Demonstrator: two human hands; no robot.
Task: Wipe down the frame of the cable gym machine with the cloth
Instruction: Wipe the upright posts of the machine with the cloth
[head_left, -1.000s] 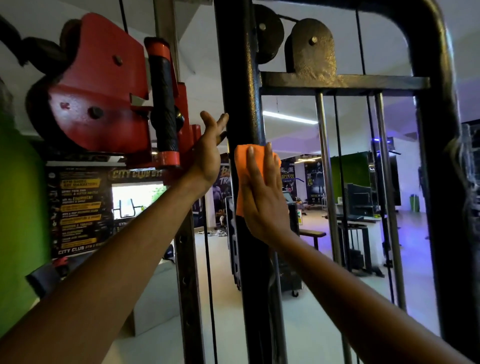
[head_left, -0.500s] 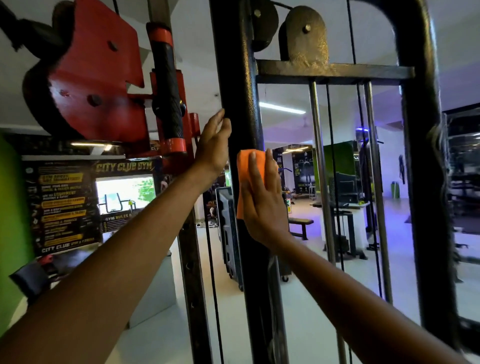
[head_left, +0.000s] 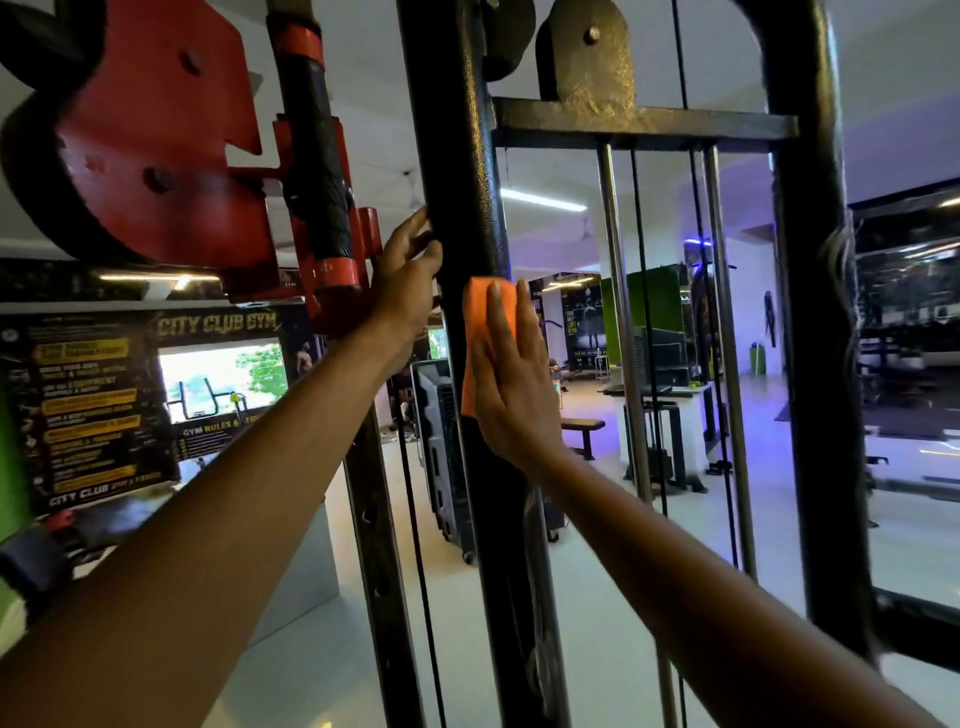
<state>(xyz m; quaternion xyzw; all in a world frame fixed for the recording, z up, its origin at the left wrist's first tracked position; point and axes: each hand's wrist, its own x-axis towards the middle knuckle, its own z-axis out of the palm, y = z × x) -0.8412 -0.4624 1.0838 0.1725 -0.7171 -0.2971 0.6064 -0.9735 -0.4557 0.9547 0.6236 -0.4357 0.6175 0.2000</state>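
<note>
A thick black upright post (head_left: 462, 156) of the cable machine frame stands right in front of me. My right hand (head_left: 511, 384) lies flat with straight fingers on an orange cloth (head_left: 480, 322) and presses it against the post at chest height. My left hand (head_left: 408, 275) rests on the post's left edge, a little higher, fingers loosely bent around that edge. A black crossbar (head_left: 644, 124) joins the post to a second black upright (head_left: 810, 312) at the right.
A red pulley carriage (head_left: 156, 156) with a black grip (head_left: 317, 171) hangs close at upper left, touching distance from my left hand. Steel guide rods (head_left: 615, 312) and cables (head_left: 644, 338) run between the uprights. Gym floor, benches and posters lie behind.
My right hand has slid the cloth down the post. My left hand has closed in from beside the post onto its left edge. The view has shifted slightly.
</note>
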